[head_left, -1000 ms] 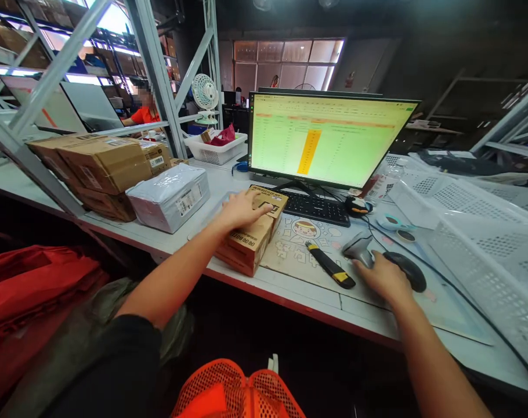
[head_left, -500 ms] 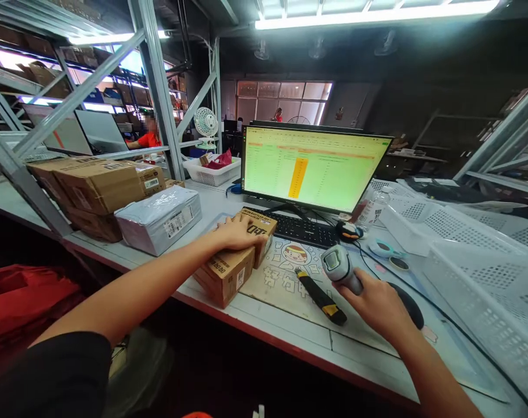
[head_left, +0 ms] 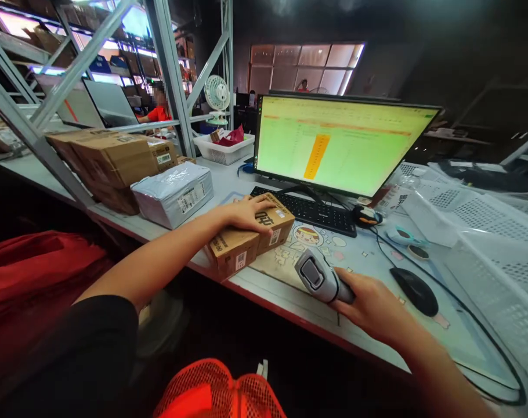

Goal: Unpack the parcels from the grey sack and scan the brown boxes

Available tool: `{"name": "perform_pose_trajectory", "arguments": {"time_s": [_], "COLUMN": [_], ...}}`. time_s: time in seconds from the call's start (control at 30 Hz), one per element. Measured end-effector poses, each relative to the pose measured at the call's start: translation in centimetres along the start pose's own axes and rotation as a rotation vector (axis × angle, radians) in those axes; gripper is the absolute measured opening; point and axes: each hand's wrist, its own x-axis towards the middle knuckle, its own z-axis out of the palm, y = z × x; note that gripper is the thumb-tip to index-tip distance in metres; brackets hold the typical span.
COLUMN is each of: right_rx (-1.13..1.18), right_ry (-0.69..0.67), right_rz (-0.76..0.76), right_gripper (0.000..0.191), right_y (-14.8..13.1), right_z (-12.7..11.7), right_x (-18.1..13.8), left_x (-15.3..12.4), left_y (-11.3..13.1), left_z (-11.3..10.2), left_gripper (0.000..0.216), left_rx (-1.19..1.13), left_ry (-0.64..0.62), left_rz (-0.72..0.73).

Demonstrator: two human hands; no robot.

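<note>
My left hand (head_left: pixel 246 215) lies over two small brown cardboard boxes on the desk, its thumb and fingers gripping the farther cardboard box (head_left: pixel 279 223). Against that one stands the nearer box (head_left: pixel 231 252), partly under my wrist; both have white barcode labels facing me. A grey barcode scanner (head_left: pixel 318 276) is held in my right hand (head_left: pixel 368 305), fingers closed round its handle. Its head points left, toward the labels, above the desk mat's front edge.
Behind the boxes are a black keyboard (head_left: pixel 325 215) and a lit monitor (head_left: pixel 333 148). A black mouse (head_left: pixel 414 290) and a cable lie right of the scanner. White perforated baskets (head_left: pixel 494 278) line the right side. A grey-wrapped parcel (head_left: pixel 172 194) and larger cartons (head_left: pixel 116 162) stand left.
The scanner has moved left and closer to the boxes, its head turned toward them. It now covers where the utility knife lay. My left hand stays on the boxes; the view has tilted down.
</note>
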Motion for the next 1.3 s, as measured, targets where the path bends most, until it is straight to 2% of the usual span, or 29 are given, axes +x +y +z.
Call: {"name": "perform_pose_trajectory", "arguments": {"time_s": [0.07,0.13,0.27,0.43,0.57,0.73,0.9,1.03,1.2,1.3], "right_rx": [-0.037,-0.085,-0.183,-0.178,-0.118,-0.023,-0.045,-0.082,-0.123,-0.157], "right_ry": [-0.063,-0.11,-0.142,-0.121,-0.133,-0.206,-0.232,-0.22,-0.212,-0.195], "right_rz": [-0.018,-0.009,0.026,0.009,-0.025,-0.112,-0.176,-0.186,-0.205,-0.218], "right_gripper": [0.054,0.059,0.042,0.038,0.04,0.041,0.041,0.038,0.032,0.034], "right_y": [-1.0,-1.8,-2.3,-2.1,-3.1,-6.1,-8.7,-9.4,-9.0,-9.0], "right_z": [0.5,0.9,1.2,1.0,0.8,0.6,1.1,2.0,3.0,3.0], "right_x": [0.5,1.1,2.5,2.5,1.6,0.5,-0.1,-0.3,-0.2,0.0], "left_x": [0.0,0.3,0.9,0.9,0.8,0.9,0.2,-0.2,0.8,1.1], "left_y": [-0.1,-0.2,-0.6,-0.8,-0.3,-0.3,0.1,0.7,-0.8,-1.6], "left_z": [0.3,0.6,0.6,0.6,0.7,0.5,0.5,0.4,0.1,0.0], "left_gripper": [0.097,0.091,0.089,0.08,0.08,0.097,0.093,0.086,0.089,0.09], "left_rx": [-0.009,-0.006,0.004,0.045,0.071,0.036,0.076,0.123,0.108,0.093], "left_ry": [0.058,0.12,0.16,0.192,0.177,0.109,0.141,0.194,0.055,0.035], "left_rz": [-0.016,-0.095,-0.241,-0.268,-0.307,-0.409,-0.319,-0.227,-0.23,-0.217]}}
